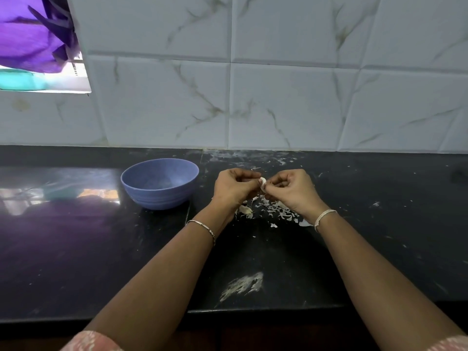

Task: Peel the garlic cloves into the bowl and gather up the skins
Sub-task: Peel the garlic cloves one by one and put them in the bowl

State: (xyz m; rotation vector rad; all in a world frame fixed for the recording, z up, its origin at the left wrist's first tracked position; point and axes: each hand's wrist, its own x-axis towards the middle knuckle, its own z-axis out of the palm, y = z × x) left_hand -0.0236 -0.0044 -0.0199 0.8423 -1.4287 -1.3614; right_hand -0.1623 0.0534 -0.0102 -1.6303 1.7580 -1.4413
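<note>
A white garlic clove point(262, 183) is pinched between both hands above the black counter. My left hand point(234, 187) grips it from the left and my right hand point(291, 190) pinches it from the right. A blue bowl point(141, 183) stands upright to the left of my hands; what lies inside it is too dim to tell. Scattered white garlic skins point(276, 210) lie on the counter right under my hands. One unpeeled clove point(245, 209) rests beside my left wrist.
The black stone counter point(379, 224) runs to a tiled wall at the back and has its front edge near my elbows. A pale smear point(241, 285) marks the counter between my forearms. A window opening with purple cloth point(33, 34) is at the upper left.
</note>
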